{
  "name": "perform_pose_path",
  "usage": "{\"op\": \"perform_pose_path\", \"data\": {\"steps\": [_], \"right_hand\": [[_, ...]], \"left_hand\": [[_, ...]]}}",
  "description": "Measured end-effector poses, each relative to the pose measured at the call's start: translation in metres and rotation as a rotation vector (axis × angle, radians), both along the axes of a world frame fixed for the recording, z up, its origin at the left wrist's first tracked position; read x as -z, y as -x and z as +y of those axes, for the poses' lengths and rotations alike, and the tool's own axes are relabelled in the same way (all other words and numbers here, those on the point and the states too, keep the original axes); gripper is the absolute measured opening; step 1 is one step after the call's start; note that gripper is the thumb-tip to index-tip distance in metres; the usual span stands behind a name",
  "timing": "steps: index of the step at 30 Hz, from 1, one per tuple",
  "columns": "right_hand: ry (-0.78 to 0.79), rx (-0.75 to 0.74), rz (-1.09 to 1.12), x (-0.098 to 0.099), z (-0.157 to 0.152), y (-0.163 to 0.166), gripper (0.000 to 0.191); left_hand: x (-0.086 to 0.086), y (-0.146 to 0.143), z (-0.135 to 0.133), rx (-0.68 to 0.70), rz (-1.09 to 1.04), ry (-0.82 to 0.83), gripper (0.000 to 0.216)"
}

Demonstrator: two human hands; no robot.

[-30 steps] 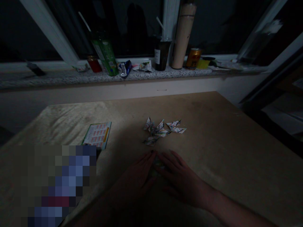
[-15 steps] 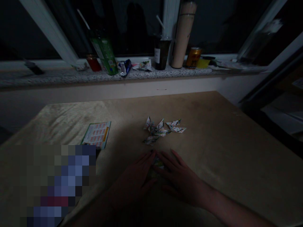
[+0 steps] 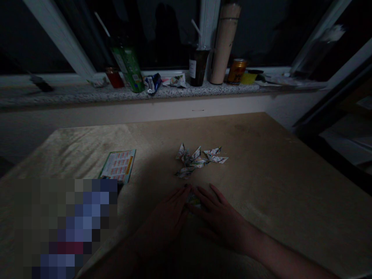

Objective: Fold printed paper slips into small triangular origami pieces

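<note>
My left hand [image 3: 167, 213] lies low over the table with its fingers stretched out, fingertips at the left edge of a small piece of folded printed paper [image 3: 193, 199]. From the other side my right hand [image 3: 219, 217] rests flat, fingers spread, its fingertips on the same paper. Much of that paper is hidden under the fingers and in deep shadow. Just beyond the fingertips sits a small cluster of folded paper pieces [image 3: 199, 161] with pointed tips and colored print. One leaf-shaped piece [image 3: 185, 173] lies nearest the hands.
A printed card [image 3: 119, 166] lies on the brown tabletop [image 3: 261, 166] to the left, above a pixelated patch. Along the granite windowsill [image 3: 168, 93] stand a green bottle [image 3: 129, 69], a dark cup with a straw [image 3: 198, 68], a tall pale flask [image 3: 223, 46] and an orange can [image 3: 236, 71].
My left thumb has drawn in toward the palm. Otherwise both hands stay almost where they were, and the folded pieces have not moved.
</note>
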State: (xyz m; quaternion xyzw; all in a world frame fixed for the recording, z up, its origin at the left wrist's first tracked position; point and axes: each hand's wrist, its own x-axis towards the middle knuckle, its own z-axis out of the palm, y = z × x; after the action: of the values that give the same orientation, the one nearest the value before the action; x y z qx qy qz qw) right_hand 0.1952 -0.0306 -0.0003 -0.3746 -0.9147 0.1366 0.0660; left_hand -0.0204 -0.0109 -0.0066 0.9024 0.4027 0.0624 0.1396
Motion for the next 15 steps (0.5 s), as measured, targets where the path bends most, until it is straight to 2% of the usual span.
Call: {"op": "perform_pose_path", "data": {"steps": [9, 13, 15], "right_hand": [[0.016, -0.004, 0.014, 0.001, 0.000, 0.000, 0.066], [0.021, -0.009, 0.023, 0.001, 0.000, -0.001, 0.062], [0.029, -0.010, 0.029, 0.000, 0.000, -0.001, 0.059]], "left_hand": [[0.007, -0.001, -0.002, 0.006, 0.012, -0.113, 0.052], [0.012, 0.000, -0.010, -0.011, 0.051, -0.261, 0.055], [0.018, 0.001, -0.018, 0.034, 0.075, -0.339, 0.064]]}}
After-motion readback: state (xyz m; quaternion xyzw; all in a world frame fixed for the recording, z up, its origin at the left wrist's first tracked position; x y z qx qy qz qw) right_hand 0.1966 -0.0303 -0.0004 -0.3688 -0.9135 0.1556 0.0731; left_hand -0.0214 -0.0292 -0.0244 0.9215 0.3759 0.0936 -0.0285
